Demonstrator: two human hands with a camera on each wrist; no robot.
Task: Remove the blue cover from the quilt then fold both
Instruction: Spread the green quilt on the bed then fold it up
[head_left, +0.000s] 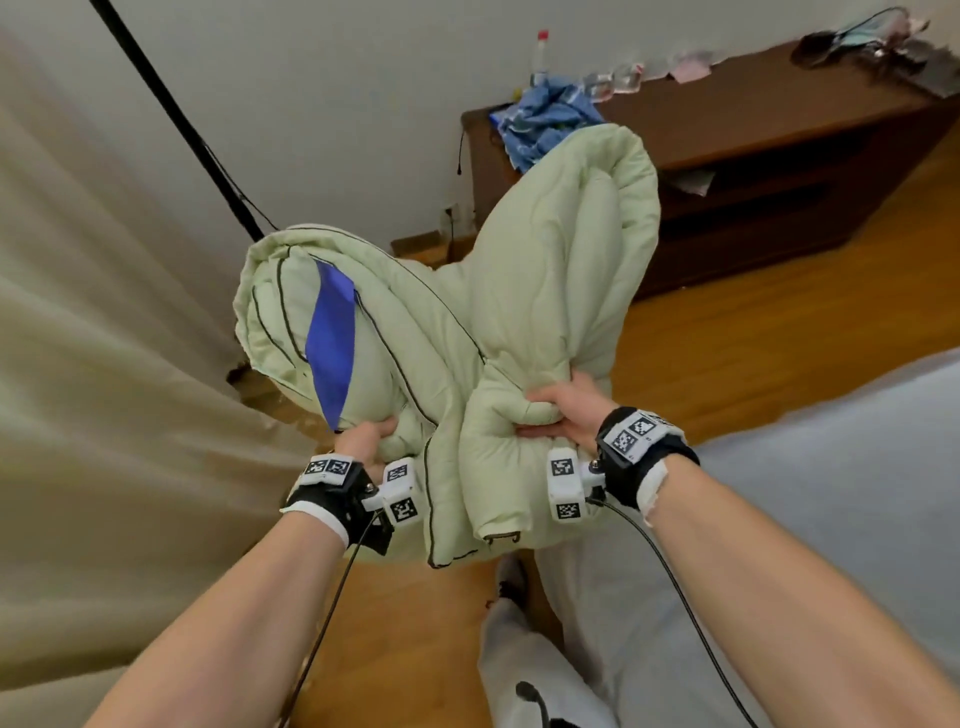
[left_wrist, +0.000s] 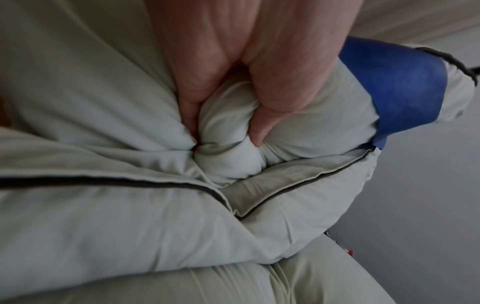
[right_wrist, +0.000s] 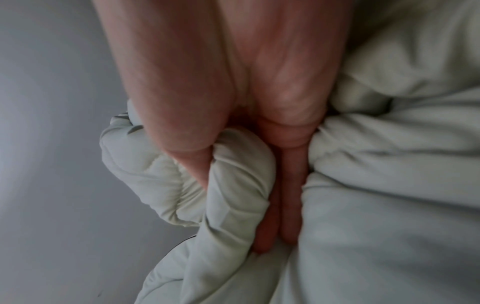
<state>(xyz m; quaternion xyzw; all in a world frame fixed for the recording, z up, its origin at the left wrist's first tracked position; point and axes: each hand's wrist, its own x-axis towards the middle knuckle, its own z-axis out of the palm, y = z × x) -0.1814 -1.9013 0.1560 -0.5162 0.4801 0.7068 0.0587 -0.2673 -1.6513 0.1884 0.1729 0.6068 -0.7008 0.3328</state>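
Green quilt (head_left: 524, 291): hanging bunched, blue strip (head_left: 330, 343) showing.
Left hand (head_left: 363, 441): grip clutching quilt fold.
Right hand (head_left: 566, 410): grip clutching quilt bunch.

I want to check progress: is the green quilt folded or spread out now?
Bunched, not spread: the quilt hangs doubled in thick rolls, gripped by the left hand and right hand.

text: none readable — wrist tags (head_left: 634, 434) | coded squares only
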